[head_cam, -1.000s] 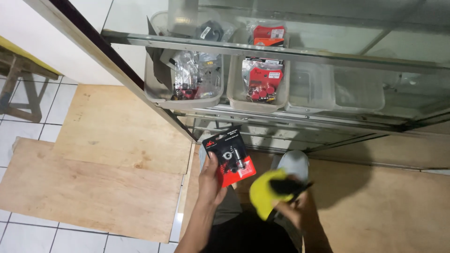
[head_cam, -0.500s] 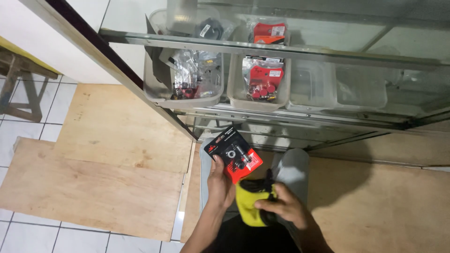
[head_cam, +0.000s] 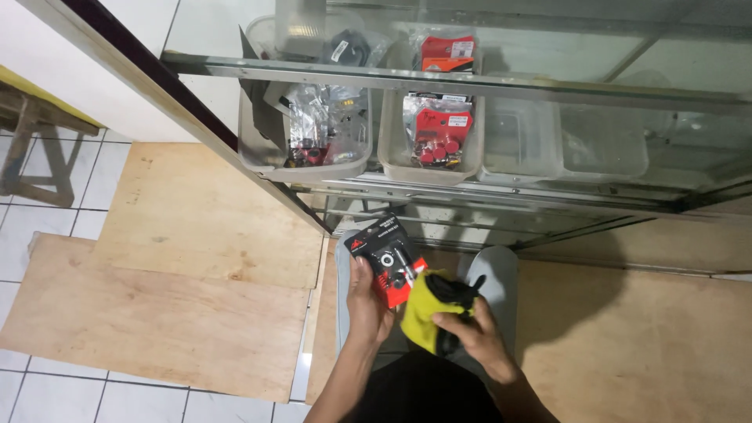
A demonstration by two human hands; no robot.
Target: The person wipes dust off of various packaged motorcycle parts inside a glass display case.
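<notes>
Left hand grip closed on black-red blister pack, held upright, face toward camera, thumb on lower edge so front stays in view. Right hand grip closed on yellow cloth, cloth pressed against pack's lower right corner. Both above lap, over plywood floor. Ahead: glass display shelf, clear bins holding similar red packs, two bins look empty. Metal shelf frame close in front of hands. Wooden stool far left.
</notes>
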